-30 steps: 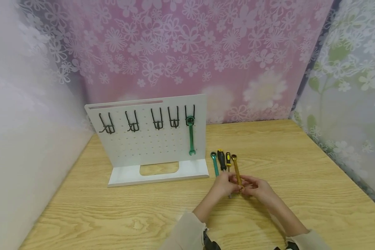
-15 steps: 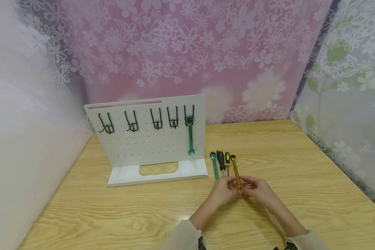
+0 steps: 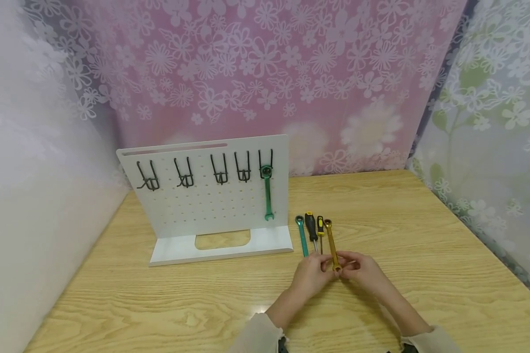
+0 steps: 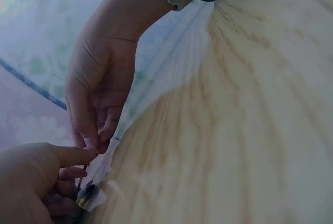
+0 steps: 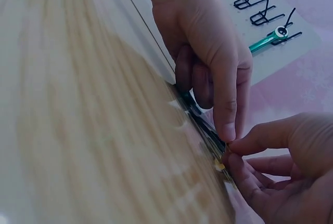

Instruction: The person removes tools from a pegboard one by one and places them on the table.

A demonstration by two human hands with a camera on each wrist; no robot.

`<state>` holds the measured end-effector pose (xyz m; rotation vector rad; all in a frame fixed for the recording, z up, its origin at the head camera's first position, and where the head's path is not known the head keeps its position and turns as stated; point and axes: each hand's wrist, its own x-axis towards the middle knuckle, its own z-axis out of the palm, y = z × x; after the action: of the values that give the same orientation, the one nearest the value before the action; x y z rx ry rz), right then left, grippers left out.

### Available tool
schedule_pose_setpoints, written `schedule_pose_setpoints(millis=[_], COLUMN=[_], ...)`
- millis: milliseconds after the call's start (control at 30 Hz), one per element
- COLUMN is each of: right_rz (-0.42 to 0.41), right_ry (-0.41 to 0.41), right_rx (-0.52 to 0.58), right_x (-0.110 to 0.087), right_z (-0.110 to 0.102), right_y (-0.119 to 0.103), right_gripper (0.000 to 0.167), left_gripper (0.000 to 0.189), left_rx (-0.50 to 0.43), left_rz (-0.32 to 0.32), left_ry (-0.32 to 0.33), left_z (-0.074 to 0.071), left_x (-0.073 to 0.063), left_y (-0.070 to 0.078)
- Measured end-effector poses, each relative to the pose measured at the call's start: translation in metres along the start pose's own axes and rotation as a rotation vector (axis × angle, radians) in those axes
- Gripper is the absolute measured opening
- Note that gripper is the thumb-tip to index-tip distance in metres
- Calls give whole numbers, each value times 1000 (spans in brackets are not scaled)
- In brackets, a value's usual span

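Observation:
A gold ratcheting combination wrench (image 3: 331, 242) lies on the table, its ring end pointing away from me. Its near, open end is pinched between the thumb and fingers of my left hand (image 3: 311, 274) on one side and those of my right hand (image 3: 365, 273) on the other. In the right wrist view the fingertips of the left hand (image 5: 218, 68) and right hand (image 5: 291, 167) meet at the wrench's thin edge. Left of it lie a small yellow-black screwdriver (image 3: 320, 226), a larger black-handled screwdriver (image 3: 311, 228) and a teal ratcheting wrench (image 3: 302, 235), their near ends partly hidden by my left hand.
A white pegboard stand (image 3: 212, 208) rises at the left of the tools, carrying several black double hooks (image 3: 243, 169). From the rightmost one hangs a green wrench (image 3: 268, 196). The wooden table (image 3: 424, 235) backs onto a pink floral curtain (image 3: 247, 73).
My left hand has drawn back slightly toward me, and the gold wrench's near end now shows between both hands. The view has shifted a little; the other tools stay in place.

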<state>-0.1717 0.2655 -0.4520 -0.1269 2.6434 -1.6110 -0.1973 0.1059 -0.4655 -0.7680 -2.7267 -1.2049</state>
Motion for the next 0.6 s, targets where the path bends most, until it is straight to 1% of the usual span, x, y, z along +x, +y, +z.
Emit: schedule_pose_setpoints(millis=[167, 400, 600], right_rz=[-29, -86, -91], right_ry=[12, 45, 43], right_rx=[-54, -171, -183], right_x=[1, 1, 1], right_z=[3, 5, 6], right_y=[2, 2, 4], right_gripper=[47, 44, 43], left_gripper=[38, 28, 21], left_rx=[90, 206, 242], left_rz=[20, 62, 60], left_ry=[-1, -6, -16], left_z=[1, 3, 4], left_x=[-1, 0, 1], left_y=[-1, -2, -3])
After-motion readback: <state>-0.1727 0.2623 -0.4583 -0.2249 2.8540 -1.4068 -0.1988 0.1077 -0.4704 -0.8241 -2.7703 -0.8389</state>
